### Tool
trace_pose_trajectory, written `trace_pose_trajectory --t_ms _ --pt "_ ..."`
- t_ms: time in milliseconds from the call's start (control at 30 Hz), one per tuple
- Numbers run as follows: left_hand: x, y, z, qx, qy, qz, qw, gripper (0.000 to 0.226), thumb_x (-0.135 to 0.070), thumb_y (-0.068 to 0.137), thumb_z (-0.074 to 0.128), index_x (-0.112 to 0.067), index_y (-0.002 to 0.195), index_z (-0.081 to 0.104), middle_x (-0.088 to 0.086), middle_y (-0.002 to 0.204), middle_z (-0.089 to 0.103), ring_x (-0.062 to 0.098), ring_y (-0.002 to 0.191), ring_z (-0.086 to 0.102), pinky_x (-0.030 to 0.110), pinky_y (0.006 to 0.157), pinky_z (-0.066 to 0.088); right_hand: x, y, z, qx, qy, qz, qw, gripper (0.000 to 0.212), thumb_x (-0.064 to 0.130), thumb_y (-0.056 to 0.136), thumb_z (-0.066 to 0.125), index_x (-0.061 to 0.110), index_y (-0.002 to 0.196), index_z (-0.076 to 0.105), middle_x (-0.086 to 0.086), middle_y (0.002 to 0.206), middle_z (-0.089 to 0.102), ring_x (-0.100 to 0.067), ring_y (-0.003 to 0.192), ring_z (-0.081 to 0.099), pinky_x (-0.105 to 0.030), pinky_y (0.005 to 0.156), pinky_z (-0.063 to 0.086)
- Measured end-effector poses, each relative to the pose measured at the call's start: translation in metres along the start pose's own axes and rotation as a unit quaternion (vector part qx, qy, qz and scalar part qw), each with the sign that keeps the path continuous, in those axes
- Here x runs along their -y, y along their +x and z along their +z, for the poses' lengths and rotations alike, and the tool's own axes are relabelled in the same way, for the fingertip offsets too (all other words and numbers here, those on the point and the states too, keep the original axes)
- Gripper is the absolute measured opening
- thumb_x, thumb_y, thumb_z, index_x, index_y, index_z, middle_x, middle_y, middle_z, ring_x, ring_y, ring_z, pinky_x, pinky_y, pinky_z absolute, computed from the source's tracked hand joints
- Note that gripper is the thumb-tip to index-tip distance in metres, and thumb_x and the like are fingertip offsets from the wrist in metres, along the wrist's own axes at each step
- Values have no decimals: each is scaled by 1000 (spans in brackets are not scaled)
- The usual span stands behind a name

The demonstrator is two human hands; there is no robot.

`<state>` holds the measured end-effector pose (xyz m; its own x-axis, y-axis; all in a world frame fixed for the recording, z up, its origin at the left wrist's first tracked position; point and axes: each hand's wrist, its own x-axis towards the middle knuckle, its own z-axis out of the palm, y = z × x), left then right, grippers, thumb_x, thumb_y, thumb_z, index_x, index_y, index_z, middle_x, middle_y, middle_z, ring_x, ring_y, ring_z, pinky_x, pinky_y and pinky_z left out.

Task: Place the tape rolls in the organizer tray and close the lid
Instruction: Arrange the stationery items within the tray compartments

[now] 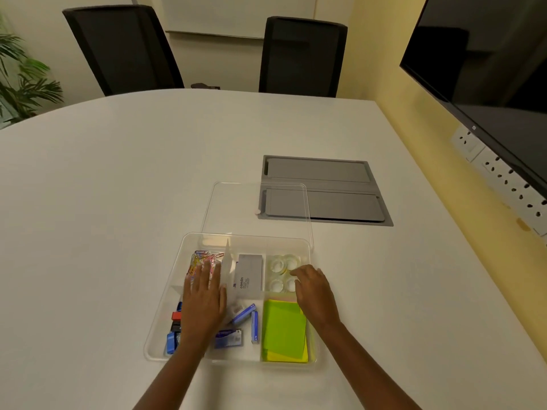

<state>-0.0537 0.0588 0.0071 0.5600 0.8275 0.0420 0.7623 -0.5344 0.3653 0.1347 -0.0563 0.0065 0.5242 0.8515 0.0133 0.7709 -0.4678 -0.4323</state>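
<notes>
Four clear tape rolls (283, 273) are seen lying flat, holes upward, in the far right compartment of the organizer tray (165, 309), just under the fingertips of the right hand (313, 294). That hand is spread loosely and nothing is gripped; whether a roll is touched cannot be told. The left hand (204, 303) is laid flat and open over the left compartments, beyond its fingers a heap of paper clips (201, 258). Placing appears done; closing is left. The clear lid (257, 207) is lying flat on the table (118, 179) beyond both hands, its long axis set across the view, off the tray.
</notes>
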Motion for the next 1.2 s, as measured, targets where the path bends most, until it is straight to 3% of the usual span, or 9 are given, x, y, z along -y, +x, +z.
trace_pose_trajectory --t_ms 67,167,300,533,767,933,1100,1200 --pt "15 4 -11 13 17 -23 1000 76 -45 81 0 -6 137 31 23 147 29 39 138 25 52 113 19 4 4 2 70 -40 14 997 34 10 98 34 14 127 52 -3 128 60 -17 119 54 -38 120 14" --pt "37 8 -20 27 36 -44 998 68 -42 86 8 -2 135 35 28 143 33 44 134 30 59 109 25 12 9 6 151 -91 41 984 30 16 101 31 14 120 54 -5 126 60 -18 117 55 -53 119 7" --pt "57 8 -21 37 31 -42 998 60 -34 86 19 -5 136 33 21 149 25 39 138 24 54 112 23 22 14 10 153 -128 42 979 32 27 102 32 16 123 54 -8 122 62 -24 114 59 -63 115 7" --pt "67 7 -14 28 -78 -54 995 41 -21 95 37 -14 136 37 8 155 17 28 143 16 50 112 28 27 6 16 136 -149 80 976 46 45 99 30 19 136 39 -12 116 67 -27 115 58 -67 113 3" --pt "64 6 -16 25 -172 -154 973 38 -25 96 36 -12 131 44 12 153 22 35 129 42 50 100 42 31 2 10 138 -183 81 970 47 47 98 28 19 134 41 -9 120 66 -28 121 52 -69 111 2" --pt "63 7 -16 24 -171 -154 973 39 -26 96 34 -12 131 43 13 153 24 36 128 44 50 99 43 39 3 11 116 -169 77 976 38 37 101 29 19 131 44 -5 121 64 -25 119 53 -66 113 4" --pt "63 6 -14 19 -168 -155 973 38 -26 96 34 -10 129 45 16 151 27 39 125 46 52 97 44 42 0 12 158 -208 52 964 32 21 102 33 18 131 46 -9 127 55 -27 118 51 -70 110 10" --pt "65 7 -12 19 -171 -153 973 38 -25 96 35 -9 128 46 17 150 28 40 126 44 53 98 43 43 -3 10 158 -204 62 964 34 24 102 31 19 132 46 -8 129 53 -28 120 50 -70 110 13"
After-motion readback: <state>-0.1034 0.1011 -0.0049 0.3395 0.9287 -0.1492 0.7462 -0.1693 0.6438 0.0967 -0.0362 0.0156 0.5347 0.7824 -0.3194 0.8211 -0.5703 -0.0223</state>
